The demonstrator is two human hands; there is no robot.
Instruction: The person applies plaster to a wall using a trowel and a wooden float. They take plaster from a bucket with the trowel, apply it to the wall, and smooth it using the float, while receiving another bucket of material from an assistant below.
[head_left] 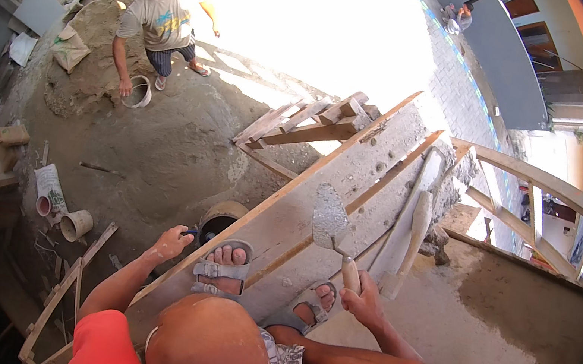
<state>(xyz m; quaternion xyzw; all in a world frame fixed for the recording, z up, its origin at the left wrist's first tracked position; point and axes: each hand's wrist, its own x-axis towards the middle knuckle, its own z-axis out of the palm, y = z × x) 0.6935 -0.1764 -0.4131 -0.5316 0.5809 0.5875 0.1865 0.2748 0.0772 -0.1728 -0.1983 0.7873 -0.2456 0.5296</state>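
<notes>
The right hand (364, 302) had the masonry trowel (331, 218) by its pale wooden handle, fingers wrapped closed around the grip and the blade pointing away from the person. The speckled grey blade showed over the concrete-spattered planks (287, 208), ahead of the sandalled feet (whether it touched the wood, I could not tell). The tool was likely light at the handle and a little nose-heavy with anything on the blade; the metal looked stiff, the wood firm but perhaps slick if wet. The best hold was on the wood, close behind the bent neck, clear of the blade's edges

The left hand (173, 242) reached out past the long edge of the planks, its fingers curled in around a small blue grip (189, 232). The bucket (233, 209) sat just beyond, dark inside, and I could not tell if the grip belonged to it. Loaded, it would be heavy and apt to swing, so the rim or the middle of a handle would serve best. Below, a co-worker (161, 23) reached down to a pale pail (142, 81)
</notes>
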